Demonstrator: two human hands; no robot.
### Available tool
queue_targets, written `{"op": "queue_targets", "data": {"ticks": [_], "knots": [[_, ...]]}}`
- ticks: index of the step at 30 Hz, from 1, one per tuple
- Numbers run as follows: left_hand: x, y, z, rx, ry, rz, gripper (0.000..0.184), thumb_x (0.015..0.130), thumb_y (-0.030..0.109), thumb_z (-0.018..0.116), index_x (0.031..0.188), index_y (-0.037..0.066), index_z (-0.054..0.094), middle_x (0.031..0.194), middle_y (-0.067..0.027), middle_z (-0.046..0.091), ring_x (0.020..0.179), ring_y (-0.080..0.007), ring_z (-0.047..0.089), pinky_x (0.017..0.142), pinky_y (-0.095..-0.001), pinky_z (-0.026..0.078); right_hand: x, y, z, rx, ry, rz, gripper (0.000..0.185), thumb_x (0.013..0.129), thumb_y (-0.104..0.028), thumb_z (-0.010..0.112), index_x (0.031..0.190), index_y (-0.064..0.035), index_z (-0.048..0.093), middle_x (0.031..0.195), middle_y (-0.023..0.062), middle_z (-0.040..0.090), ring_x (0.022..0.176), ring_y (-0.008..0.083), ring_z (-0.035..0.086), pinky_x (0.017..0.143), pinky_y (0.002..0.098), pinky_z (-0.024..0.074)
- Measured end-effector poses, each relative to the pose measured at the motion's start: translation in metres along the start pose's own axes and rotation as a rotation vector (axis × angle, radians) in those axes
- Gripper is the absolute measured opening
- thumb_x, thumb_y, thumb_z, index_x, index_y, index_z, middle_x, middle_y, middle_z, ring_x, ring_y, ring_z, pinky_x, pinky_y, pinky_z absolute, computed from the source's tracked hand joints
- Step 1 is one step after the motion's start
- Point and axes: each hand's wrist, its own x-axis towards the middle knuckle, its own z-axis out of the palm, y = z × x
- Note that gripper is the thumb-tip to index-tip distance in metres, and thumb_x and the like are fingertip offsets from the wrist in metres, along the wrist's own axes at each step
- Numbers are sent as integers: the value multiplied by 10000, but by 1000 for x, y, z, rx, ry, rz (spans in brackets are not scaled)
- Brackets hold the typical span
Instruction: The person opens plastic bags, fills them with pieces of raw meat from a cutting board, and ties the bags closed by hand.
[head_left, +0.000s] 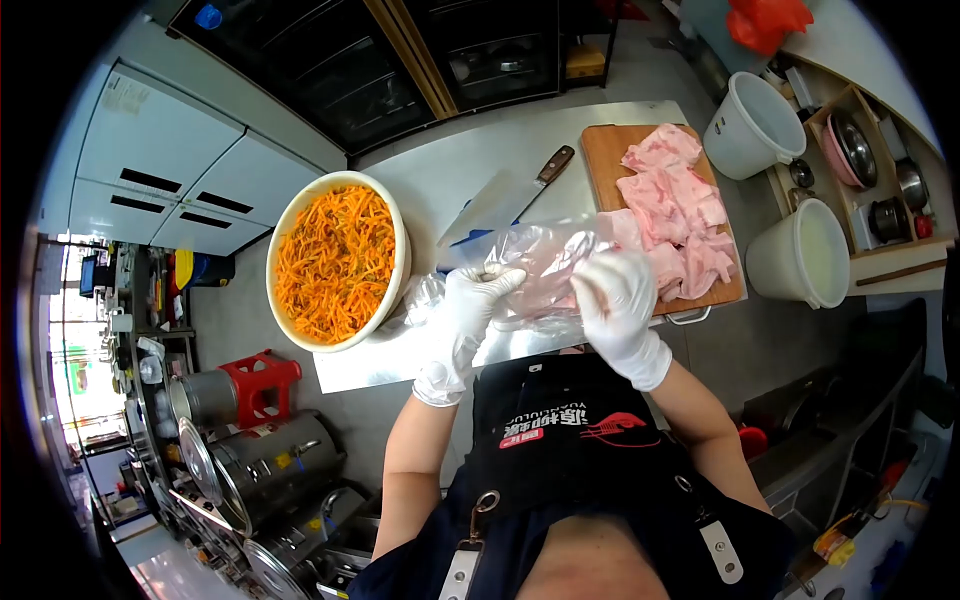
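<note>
My left hand, in a white glove, pinches the left side of a clear plastic bag. At the bag's right side, the curled fingers of my gloved right hand close on its film; the fingertips are slightly blurred. Crumpled clear plastic lies beside my left hand. Beyond the bag, a cleaver with a brown handle rests on the metal table, its blade partly behind the bag. Slabs of pale pink raw meat cover much of a wooden cutting board beyond my right hand.
A large cream tub of shredded orange vegetables stands at the table's left. White buckets and shelves with bowls are on the right. A red stool and large steel pots stand at lower left. Dark glass-doored cabinets are behind the table.
</note>
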Motion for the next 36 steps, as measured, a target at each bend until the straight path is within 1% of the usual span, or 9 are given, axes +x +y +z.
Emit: {"op": "queue_targets", "data": {"ticks": [3, 6, 12, 17, 21, 24, 28, 32, 36], "knots": [[-5, 2, 30, -278, 39, -33, 124, 780, 93, 728, 848, 9, 667, 759, -33, 651, 663, -91, 580, 598, -203, 454, -27, -18, 17, 414, -236, 595, 273, 762, -117, 728, 985, -43, 588, 719, 44, 586, 619, 139, 573, 568, 268, 461], [-1, -8, 36, -449, -56, -2, 125, 797, 87, 718, 732, 47, 620, 710, -9, 613, 621, -76, 537, 582, -204, 438, -34, -11, 34, 965, -285, 1153, 140, 838, -102, 664, 933, -38, 584, 782, 13, 603, 691, 77, 567, 600, 233, 461], [8, -36, 2, -38, 166, 143, 287, 801, 125, 718, 617, 67, 506, 588, 24, 533, 528, -45, 441, 486, -203, 359, -55, 16, 40, 963, -145, 1173, 59, 907, -88, 555, 915, -30, 555, 827, 24, 611, 759, 109, 577, 735, 272, 485], [19, -35, -36, 679, 433, 229, 255, 734, 152, 750, 740, 17, 534, 645, -59, 552, 587, -132, 514, 558, -265, 431, -24, 18, 37, 1525, 468, 1635, 88, 942, -124, 491, 910, -44, 509, 760, 64, 559, 691, 186, 577, 677, 288, 491], [-2, -9, -23, 990, 213, 720, 838, 651, 206, 808, 1333, 0, 367, 1239, -214, 432, 1130, -319, 463, 915, -353, 429, -27, 14, 51, 1254, 193, 1377, 77, 947, -122, 490, 896, -65, 500, 818, 43, 548, 641, 105, 503, 582, 242, 443], [-14, 18, -8, 1018, -16, 685, 583, 730, 157, 755, 1231, -2, 502, 974, -147, 593, 943, -252, 586, 812, -341, 477, -7, -11, 46, 1051, -23, 1287, 80, 939, -111, 497, 874, -66, 501, 818, 43, 563, 620, 87, 487, 562, 208, 413], [8, 9, -32, 448, 57, 502, 170, 829, 50, 660, 978, -22, 620, 729, -23, 618, 564, -77, 522, 517, -214, 440, 2, -8, 36, 1050, -307, 931, 37, 880, -17, 551, 888, -34, 519, 897, 26, 564, 734, 85, 544, 671, 202, 454], [1, 31, -52, -89, -49, 216, 82, 834, -63, 575, 875, -3, 613, 838, -31, 601, 531, -23, 445, 455, -158, 343, 5, 1, 20, 432, -644, 296, 104, 746, 49, 580, 788, -42, 606, 925, 31, 549, 803, 176, 582, 718, 247, 466], [-5, 25, -53, 339, -199, 553, 248, 730, -176, 461, 805, -22, 640, 1024, -104, 580, 825, -126, 563, 616, -219, 456, 7, -8, 34, -94, -509, 272, 165, 757, -79, 588, 888, -115, 683, 917, 56, 568, 808, 210, 595, 681, 331, 474]]}}
